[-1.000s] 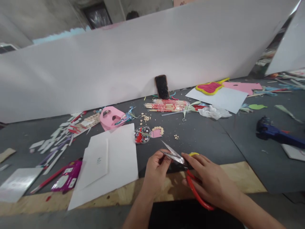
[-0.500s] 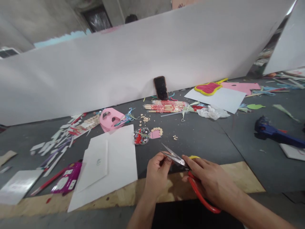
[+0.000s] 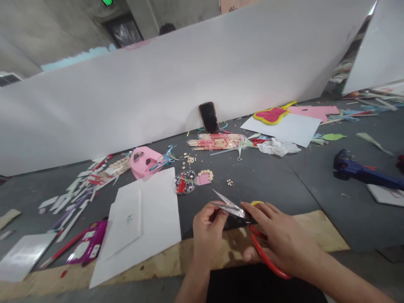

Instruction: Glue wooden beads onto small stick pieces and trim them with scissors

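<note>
My right hand is closed round red-handled scissors, whose blades are parted and point up and to the left. My left hand is pinched shut beside the blade tips; whatever sits between its thumb and fingers is too small to make out. Past the hands lie a round clear container of mixed beads, a small pink piece with pale beads round its edge, and a little cluster of pale beads. Part of a yellow thing shows behind the right hand.
White sheets and a purple package lie on the left. A phone leans on the white partition behind bundled sticks. Crumpled white plastic and a blue glue gun are at right.
The view has shifted slightly. My right thumb has swung lower, away from the scissors' handle, and the blades look a little wider apart. The left hand keeps its pinch.
</note>
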The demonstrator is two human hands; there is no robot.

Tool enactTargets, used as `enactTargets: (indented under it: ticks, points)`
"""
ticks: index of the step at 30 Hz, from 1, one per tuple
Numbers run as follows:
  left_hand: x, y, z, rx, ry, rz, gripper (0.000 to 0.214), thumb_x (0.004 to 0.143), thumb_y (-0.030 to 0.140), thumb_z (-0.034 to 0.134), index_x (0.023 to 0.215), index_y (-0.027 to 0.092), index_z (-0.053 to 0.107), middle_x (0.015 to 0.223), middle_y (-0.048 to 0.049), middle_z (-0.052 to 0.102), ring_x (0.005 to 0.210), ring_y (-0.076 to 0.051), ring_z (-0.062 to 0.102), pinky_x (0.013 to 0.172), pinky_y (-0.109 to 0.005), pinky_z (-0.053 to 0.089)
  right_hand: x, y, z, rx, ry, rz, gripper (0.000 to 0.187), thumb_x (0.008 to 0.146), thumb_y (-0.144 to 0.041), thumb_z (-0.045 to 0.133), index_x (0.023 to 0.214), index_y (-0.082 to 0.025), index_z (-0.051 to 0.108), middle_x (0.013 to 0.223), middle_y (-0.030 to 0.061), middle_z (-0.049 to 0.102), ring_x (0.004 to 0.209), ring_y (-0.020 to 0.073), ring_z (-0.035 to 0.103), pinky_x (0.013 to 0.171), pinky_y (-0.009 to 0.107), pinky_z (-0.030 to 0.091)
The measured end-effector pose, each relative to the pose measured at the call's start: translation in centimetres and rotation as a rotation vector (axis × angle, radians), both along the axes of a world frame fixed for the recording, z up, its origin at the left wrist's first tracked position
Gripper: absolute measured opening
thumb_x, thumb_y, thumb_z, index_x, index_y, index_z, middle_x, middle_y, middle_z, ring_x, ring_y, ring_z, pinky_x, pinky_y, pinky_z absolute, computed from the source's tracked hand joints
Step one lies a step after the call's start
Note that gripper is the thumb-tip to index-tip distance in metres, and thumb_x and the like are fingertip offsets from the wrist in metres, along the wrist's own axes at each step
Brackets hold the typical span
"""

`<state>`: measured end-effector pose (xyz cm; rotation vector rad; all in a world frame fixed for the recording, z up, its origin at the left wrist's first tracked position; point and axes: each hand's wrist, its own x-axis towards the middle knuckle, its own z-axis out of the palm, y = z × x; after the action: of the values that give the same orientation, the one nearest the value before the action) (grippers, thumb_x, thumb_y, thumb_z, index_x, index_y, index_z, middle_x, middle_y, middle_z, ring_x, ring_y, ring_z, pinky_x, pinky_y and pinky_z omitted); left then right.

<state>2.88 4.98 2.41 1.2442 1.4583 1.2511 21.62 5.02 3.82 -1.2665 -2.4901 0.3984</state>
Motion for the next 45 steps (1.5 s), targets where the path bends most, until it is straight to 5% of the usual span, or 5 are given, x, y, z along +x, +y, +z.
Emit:
enactTargets:
  ticks: [13, 20, 29, 36, 45]
  points:
    - [-0.1, 0.2, 0.3, -0.047, -0.043, -0.037, 0.015, 0.077, 0.031, 0.062, 0.075, 0.017, 0.069, 0.062, 0.0004, 0.060, 0.051, -0.011, 0.047, 0.049, -0.021, 0.037, -0.1, 0.6, -0.2, 0.138, -0.085, 0.065, 0.045, 0.083, -0.014, 0.044, 0.128, -0.010, 0.048, 0.105, 0.0142, 0.065, 0.093, 0.0258, 0.061, 0.075, 0.038, 0.054]
    - [0.0, 0.0, 0.1, -0.082, -0.058, -0.047, 0.019, 0.080, 0.032, 0.060, 0.076, 0.015, 0.067, 0.053, 0.0034, 0.049, 0.048, -0.009, 0.041, 0.046, -0.019, 0.034, -0.2, 1.2, -0.2, 0.174, -0.157, 0.055, 0.035, 0.088, -0.025, 0.046, 0.119, -0.012, 0.055, 0.097, 0.0129, 0.069, 0.086, 0.0259, 0.065, 0.068, 0.038, 0.055]
    - [0.2, 0.0, 0.1, -0.071, -0.082, -0.004, 0.019, 0.080, 0.035, 0.061, 0.082, 0.017, 0.066, 0.063, 0.0021, 0.057, 0.052, -0.009, 0.047, 0.050, -0.019, 0.039, -0.2, 1.1, -0.2, 0.128, -0.099, -0.005, 0.042, 0.086, -0.033, 0.050, 0.124, -0.017, 0.052, 0.101, 0.0115, 0.068, 0.089, 0.0250, 0.063, 0.069, 0.036, 0.053]
    - [0.2, -0.3, 0.5, -0.075, -0.070, 0.020, 0.015, 0.077, 0.029, 0.062, 0.078, 0.016, 0.068, 0.055, 0.0020, 0.056, 0.048, -0.010, 0.048, 0.047, -0.020, 0.040, -0.4, 0.8, 0.6, 0.039, -0.092, 0.010, 0.063, 0.075, -0.034, 0.060, 0.133, -0.013, 0.043, 0.110, 0.0150, 0.061, 0.100, 0.0303, 0.053, 0.077, 0.045, 0.052]
    - [0.1, -0.1, 0.6, -0.102, -0.122, -0.047, 0.014, 0.077, 0.028, 0.062, 0.078, 0.015, 0.067, 0.050, 0.0038, 0.052, 0.045, -0.009, 0.046, 0.046, -0.019, 0.037, -0.9, 1.1, 0.7, 0.085, -0.095, 0.042, 0.048, 0.086, -0.033, 0.051, 0.128, -0.010, 0.047, 0.105, 0.0153, 0.063, 0.095, 0.0273, 0.059, 0.075, 0.040, 0.053]
